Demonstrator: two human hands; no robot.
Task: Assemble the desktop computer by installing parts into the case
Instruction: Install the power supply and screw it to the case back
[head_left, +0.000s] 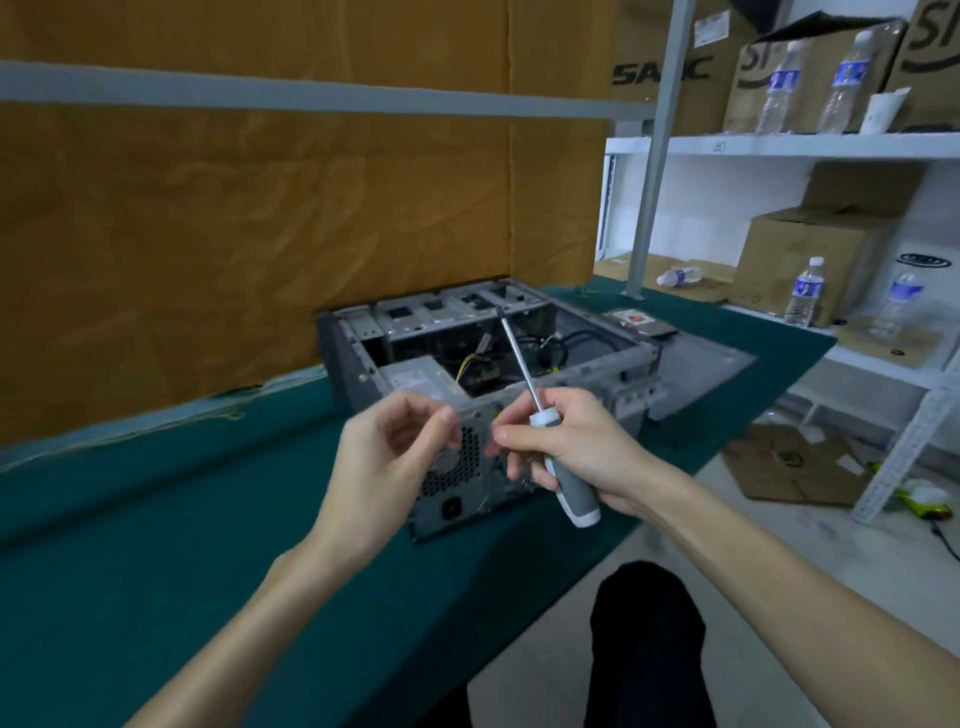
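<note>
Green cloth covers the table (130, 519), whose right edge runs diagonally toward the white shelving (831, 145), leaving a strip of pale floor between them. On the cloth, near that edge and close to the brown paper backdrop (260, 208), lies the open grey computer case (639, 358), its power supply (415, 382) seated in the near-left corner and yellow wires showing inside. A wide stretch of cloth lies bare to the case's left. Just in front of the case's rear panel, a person's right hand (576, 447) grips the grey-and-white handle of a screwdriver (550, 441), shaft angled up over the case. The left hand (395, 457) hovers beside it, fingers curled, thumb and fingertips pinched together; whether they hold anything cannot be told. Water bottles (802, 293) stand on the shelves.
</note>
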